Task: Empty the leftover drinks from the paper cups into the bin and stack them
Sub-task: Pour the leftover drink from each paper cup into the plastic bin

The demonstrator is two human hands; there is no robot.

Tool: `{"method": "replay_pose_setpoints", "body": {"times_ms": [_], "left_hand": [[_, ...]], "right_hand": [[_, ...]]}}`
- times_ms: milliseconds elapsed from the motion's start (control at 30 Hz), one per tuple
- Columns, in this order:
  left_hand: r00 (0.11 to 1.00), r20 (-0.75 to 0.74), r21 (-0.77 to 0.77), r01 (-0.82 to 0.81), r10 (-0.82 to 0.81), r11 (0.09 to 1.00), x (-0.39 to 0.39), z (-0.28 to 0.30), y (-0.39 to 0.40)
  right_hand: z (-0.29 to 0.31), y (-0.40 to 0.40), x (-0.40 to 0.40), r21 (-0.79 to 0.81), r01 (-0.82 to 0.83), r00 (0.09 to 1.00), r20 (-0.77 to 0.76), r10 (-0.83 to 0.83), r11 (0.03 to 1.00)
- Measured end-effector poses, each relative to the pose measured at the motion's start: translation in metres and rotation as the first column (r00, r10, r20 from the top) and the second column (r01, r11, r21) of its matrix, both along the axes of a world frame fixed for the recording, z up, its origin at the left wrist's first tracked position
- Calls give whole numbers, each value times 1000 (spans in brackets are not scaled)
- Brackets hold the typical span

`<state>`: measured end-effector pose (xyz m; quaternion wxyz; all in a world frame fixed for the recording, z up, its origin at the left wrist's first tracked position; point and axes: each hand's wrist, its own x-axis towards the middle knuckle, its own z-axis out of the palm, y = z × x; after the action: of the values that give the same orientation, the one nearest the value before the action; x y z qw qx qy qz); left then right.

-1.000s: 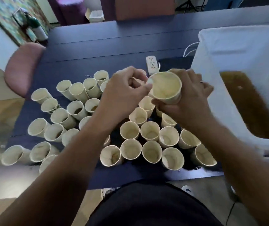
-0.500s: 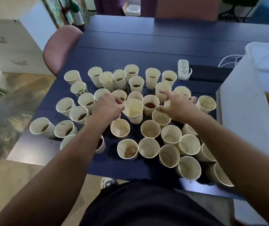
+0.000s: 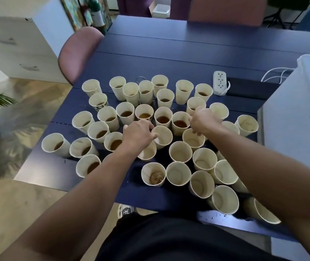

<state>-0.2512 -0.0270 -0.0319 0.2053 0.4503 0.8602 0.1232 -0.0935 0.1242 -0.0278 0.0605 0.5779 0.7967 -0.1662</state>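
Your left hand [image 3: 138,133] pinches the rim of an empty paper cup [image 3: 162,136] in the middle of the cluster, fingers curled onto its near-left edge; the cup stands on the dark blue table [image 3: 169,53] among the others. Your right hand [image 3: 204,120] hovers over the cups just right of centre, knuckles up, fingers curled downward; can't tell whether they grip anything. Beside its thumb sits a cup with dark brown drink [image 3: 180,123]. Cups toward the far and left side mostly hold brown liquid, e.g. the amber-filled cup [image 3: 144,113]. Cups near you and to the right look emptied, standing singly. One near cup has a brown clump of residue [image 3: 153,176] at the bottom. The white bin [image 3: 291,129] stands at the table's right edge, its liquid only just visible at the frame edge. A white power strip [image 3: 219,82] lies beyond the cups, next to a black flat object [image 3: 252,88]. A pink chair [image 3: 77,53] sits at the table's far left.
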Motion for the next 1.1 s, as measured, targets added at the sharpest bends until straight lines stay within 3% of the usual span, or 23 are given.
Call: {"method": "replay_pose_setpoints", "body": {"times_ms": [133,267,667,767,933,1100], "left_hand": [[997,-70,51,-29,33,998,-2,2,-7],[998,-36,135,-42,48,990,-2,7,-10],[999,32,219,15,-22,976,16,16,-7],[983,162,235,48,-88,971,27,24,0],[877,461,250,21,-139,968,50,35,23],[806,528,383,54,-266,922,75,42,38]], "right_hand": [[0,1,-5,-83,27,1000,-3,-27,996],[-3,2,-5,-129,85,995,-39,-91,988],[45,-6,11,-46,126,949,-285,-134,991],[66,-7,18,-3,114,933,-342,-108,994],[104,-12,38,71,113,883,-464,-67,991],[150,-27,69,110,100,854,-520,-28,989]]}}
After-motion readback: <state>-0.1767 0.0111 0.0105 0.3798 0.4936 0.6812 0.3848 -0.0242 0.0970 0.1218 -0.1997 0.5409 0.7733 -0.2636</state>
